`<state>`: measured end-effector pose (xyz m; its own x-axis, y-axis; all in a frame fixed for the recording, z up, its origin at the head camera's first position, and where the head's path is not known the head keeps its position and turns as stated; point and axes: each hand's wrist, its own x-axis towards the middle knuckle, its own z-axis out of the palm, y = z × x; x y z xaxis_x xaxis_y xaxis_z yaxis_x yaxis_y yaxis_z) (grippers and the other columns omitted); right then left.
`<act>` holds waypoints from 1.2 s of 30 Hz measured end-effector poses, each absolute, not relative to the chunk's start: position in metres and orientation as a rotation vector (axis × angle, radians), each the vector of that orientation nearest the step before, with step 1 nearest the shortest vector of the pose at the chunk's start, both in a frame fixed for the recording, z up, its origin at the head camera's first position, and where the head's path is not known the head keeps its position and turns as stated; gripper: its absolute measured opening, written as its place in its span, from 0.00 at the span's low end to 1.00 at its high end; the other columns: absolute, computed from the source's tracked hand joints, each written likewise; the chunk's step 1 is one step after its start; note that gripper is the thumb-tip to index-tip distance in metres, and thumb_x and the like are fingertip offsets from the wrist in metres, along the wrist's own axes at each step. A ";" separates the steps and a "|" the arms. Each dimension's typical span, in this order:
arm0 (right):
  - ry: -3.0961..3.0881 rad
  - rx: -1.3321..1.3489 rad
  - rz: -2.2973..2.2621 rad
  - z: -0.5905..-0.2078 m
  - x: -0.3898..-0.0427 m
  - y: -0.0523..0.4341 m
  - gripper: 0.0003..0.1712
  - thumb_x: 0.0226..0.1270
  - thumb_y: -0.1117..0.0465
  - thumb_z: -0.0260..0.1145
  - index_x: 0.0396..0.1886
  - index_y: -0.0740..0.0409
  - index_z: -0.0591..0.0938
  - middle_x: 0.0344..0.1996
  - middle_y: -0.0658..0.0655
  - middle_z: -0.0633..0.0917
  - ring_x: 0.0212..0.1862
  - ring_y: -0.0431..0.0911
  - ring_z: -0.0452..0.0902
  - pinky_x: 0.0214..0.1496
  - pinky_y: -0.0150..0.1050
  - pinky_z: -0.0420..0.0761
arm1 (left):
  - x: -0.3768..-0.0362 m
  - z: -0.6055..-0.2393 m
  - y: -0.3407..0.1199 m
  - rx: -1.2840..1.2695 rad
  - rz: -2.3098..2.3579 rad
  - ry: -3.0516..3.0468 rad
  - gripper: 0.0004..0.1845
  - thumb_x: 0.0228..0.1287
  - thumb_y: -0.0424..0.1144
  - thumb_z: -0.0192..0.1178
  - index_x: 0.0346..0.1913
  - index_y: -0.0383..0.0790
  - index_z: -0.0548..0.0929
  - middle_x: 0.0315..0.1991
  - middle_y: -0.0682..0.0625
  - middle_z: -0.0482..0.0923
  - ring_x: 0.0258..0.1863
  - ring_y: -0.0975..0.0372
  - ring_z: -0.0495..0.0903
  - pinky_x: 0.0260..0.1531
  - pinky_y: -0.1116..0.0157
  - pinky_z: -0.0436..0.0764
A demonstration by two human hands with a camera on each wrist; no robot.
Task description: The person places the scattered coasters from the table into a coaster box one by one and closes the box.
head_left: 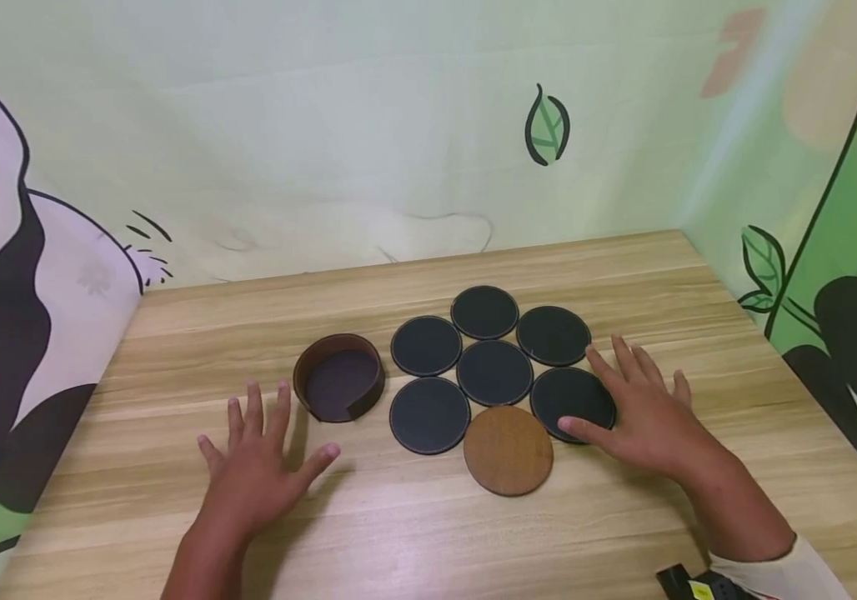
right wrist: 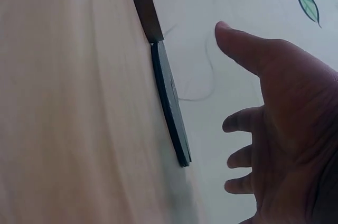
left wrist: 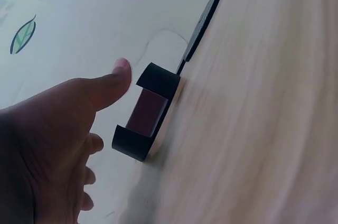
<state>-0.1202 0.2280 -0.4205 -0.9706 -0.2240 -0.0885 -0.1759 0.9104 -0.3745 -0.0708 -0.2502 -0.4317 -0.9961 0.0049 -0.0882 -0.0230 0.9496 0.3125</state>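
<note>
Several round black coasters (head_left: 494, 372) with stitched edges lie flat in a cluster on the wooden table. One brown coaster (head_left: 508, 451) sits at the cluster's near side. To their left stands a round dark brown coaster holder (head_left: 339, 378), its wall cut by a notch; its inside looks dark and bare. My left hand (head_left: 252, 475) hovers near the holder's left front with fingers spread, holding nothing. Over the right edge of the cluster hangs my right hand (head_left: 642, 412), also spread, its thumb covering part of a black coaster. The right wrist view shows this hand apart from the coasters.
The light wood table (head_left: 196, 333) meets a cloth wall (head_left: 323, 150) with printed leaves at its back edge. Cartoon panels stand along the left and right sides. A black strapped device (head_left: 706, 583) sits at the right wrist.
</note>
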 end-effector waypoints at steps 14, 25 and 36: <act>2.876 -0.324 -0.579 -0.430 -0.123 0.222 0.58 0.69 0.30 0.73 0.88 0.54 0.63 0.85 0.76 0.59 0.83 0.77 0.58 0.71 0.89 0.60 | -0.106 -0.435 -0.282 0.070 1.014 2.820 0.63 0.72 0.58 0.73 0.90 0.38 0.40 0.90 0.29 0.31 0.88 0.28 0.39 0.77 0.18 0.46; 2.899 -0.355 -0.532 -0.427 -0.123 0.225 0.57 0.64 0.36 0.79 0.84 0.57 0.69 0.81 0.76 0.68 0.81 0.78 0.60 0.71 0.87 0.64 | -0.143 -0.454 -0.293 0.207 1.365 2.709 0.69 0.62 0.42 0.83 0.91 0.44 0.40 0.90 0.38 0.49 0.90 0.37 0.44 0.84 0.27 0.34; 2.925 -0.430 -0.514 -0.429 -0.123 0.223 0.56 0.57 0.39 0.85 0.80 0.59 0.75 0.79 0.71 0.74 0.80 0.76 0.64 0.69 0.84 0.69 | -0.140 -0.460 -0.296 0.253 1.283 2.722 0.65 0.67 0.44 0.79 0.91 0.40 0.40 0.85 0.30 0.58 0.88 0.33 0.47 0.80 0.27 0.19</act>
